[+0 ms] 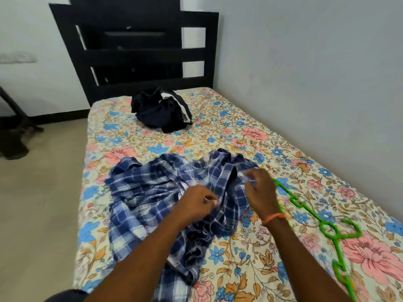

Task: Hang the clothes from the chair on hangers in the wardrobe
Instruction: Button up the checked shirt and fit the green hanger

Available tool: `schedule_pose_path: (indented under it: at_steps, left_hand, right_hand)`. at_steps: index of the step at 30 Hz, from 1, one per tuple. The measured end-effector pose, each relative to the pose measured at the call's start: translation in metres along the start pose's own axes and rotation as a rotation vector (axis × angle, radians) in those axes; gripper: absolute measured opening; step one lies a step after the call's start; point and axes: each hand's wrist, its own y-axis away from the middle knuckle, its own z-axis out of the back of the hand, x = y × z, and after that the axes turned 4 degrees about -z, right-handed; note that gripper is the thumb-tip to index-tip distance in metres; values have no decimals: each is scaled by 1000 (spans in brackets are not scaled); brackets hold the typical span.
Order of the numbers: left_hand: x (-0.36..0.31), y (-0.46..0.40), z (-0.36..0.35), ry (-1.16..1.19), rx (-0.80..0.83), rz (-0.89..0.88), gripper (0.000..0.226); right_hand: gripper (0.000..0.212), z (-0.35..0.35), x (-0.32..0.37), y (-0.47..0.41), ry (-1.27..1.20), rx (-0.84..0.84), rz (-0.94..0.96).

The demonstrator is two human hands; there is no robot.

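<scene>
Both my left hand (197, 201) and right hand (258, 188) pinch the crumpled blue checked cotton shirt (157, 192) on the floral bedsheet (229, 131); the green plastic hanger (322, 225) lies just right of my right hand, running near-to-far.

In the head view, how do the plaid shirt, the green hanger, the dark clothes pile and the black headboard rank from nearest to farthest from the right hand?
From the right hand:
1. Plaid shirt: pinched in its fingers.
2. Green hanger: just to its right, on the bed.
3. Dark clothes pile: up the bed, toward the head end.
4. Black headboard: behind that pile.
</scene>
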Motion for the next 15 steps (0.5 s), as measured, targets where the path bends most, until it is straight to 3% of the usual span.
schedule_pose_path:
  at_steps: [3,7,10,13,15]
  left_hand:
    - [30,11,10,-1,-235,69,31]
    - [92,37,36,-105,-493,336,13]
    - [136,64,38,-3,-590,396,37]
    - [144,72,41,231,-601,456,28]
    - [147,69,45,333,-646,508,20]
  right_hand:
    - [14,-56,57,-8,30,174,203]
    - [17,-139,107,-21,114,419,256]
    - [15,-206,139,-28,198,478,327]
    - [64,-255,158,-41,391,591,398]
    - [74,-273,168,-48,536,620,461]
